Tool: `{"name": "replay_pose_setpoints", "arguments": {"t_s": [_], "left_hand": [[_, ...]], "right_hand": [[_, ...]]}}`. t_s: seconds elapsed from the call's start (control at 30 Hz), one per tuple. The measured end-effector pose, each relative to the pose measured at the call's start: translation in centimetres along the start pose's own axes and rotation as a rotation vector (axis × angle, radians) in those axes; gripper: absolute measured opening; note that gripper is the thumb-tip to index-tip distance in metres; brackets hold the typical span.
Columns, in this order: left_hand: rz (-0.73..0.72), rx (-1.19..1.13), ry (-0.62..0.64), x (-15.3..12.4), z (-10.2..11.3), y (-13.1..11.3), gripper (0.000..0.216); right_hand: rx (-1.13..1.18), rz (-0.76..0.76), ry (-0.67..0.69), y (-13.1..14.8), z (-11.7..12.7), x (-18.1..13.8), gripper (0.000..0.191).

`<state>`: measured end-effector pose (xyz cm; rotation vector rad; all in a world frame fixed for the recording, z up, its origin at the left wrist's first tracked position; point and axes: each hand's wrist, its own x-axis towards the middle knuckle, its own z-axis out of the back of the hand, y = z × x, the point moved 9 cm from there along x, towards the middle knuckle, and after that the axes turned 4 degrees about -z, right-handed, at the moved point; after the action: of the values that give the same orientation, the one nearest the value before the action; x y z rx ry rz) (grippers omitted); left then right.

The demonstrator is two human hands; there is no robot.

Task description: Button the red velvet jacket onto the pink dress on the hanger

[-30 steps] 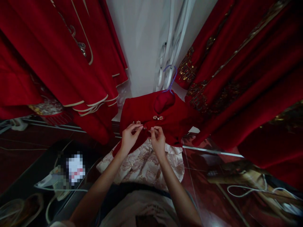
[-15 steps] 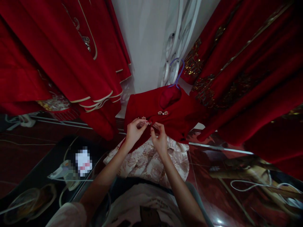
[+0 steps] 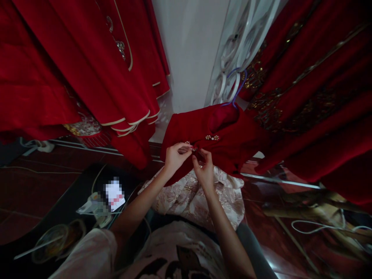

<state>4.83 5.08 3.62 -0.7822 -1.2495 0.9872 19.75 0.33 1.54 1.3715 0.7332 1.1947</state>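
A red velvet jacket (image 3: pixel 226 139) hangs on a purple hanger (image 3: pixel 236 88) hooked to a white scrolled rack (image 3: pixel 235 58). A pearl clasp (image 3: pixel 212 137) shows below its collar. My left hand (image 3: pixel 175 156) pinches the jacket's front edge at a second pearl clasp (image 3: pixel 189 145). My right hand (image 3: pixel 205 169) pinches the same spot from the other side, fingertips nearly touching the left's. Under the jacket hangs a pale brocade skirt (image 3: pixel 197 195).
Red gowns with cream piping (image 3: pixel 95 77) hang at left, and red gowns with gold embroidery (image 3: pixel 314 93) at right. A white wall (image 3: pixel 188 50) is behind. On the glossy dark red floor (image 3: pixel 31 186) lie white cables (image 3: pixel 319 226), a white device (image 3: pixel 95 207) and a glass dish (image 3: pixel 49 242).
The view has swung left and tilted, so jacket and hands sit further right. Both hands stay pinched at the same clasp, with the fingers drawn slightly closer together.
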Motion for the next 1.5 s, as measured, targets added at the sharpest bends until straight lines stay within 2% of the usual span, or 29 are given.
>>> {"name": "replay_pose_setpoints", "arguments": {"t_s": [0.33,0.57,0.7,0.87,0.97,1.07,1.17,1.23,1.5], "left_hand": [[0.004,-0.005,0.007,-0.3,-0.9,-0.2,0.011],[-0.05,0.162,-0.011,-0.5,-1.8,-0.9,0.005],[-0.12,0.267,-0.116,-1.2,-1.5,-1.6,0.007],[-0.08,0.244,-0.267,-2.3,-0.4,-0.4,0.007],[-0.049,0.253,-0.284,-2.4,-0.1,0.5,0.006],[-0.052,0.199,-0.221,-2.1,-0.4,1.0,0.004],[-0.08,0.18,-0.151,-1.9,-1.0,0.9,0.002],[-0.106,0.209,-0.134,-1.8,-1.2,0.5,0.002],[-0.156,0.335,-0.141,-1.3,-1.3,-0.1,0.009]], "right_hand": [[-0.033,0.019,0.031,-0.7,0.9,0.0,0.036],[-0.001,0.016,0.126,-1.1,1.9,-0.1,0.034],[0.026,0.016,0.123,-1.3,3.2,0.4,0.025],[-0.148,0.161,0.021,0.6,4.8,0.5,0.01],[-0.233,0.292,0.098,2.5,3.4,-0.6,0.002],[-0.222,0.276,0.192,3.0,1.5,-1.3,0.018],[-0.232,0.19,0.111,2.2,1.0,-0.9,0.035],[-0.233,0.161,0.063,1.6,1.0,-0.3,0.039],[-0.265,0.14,0.126,-0.1,0.6,2.5,0.028]]}}
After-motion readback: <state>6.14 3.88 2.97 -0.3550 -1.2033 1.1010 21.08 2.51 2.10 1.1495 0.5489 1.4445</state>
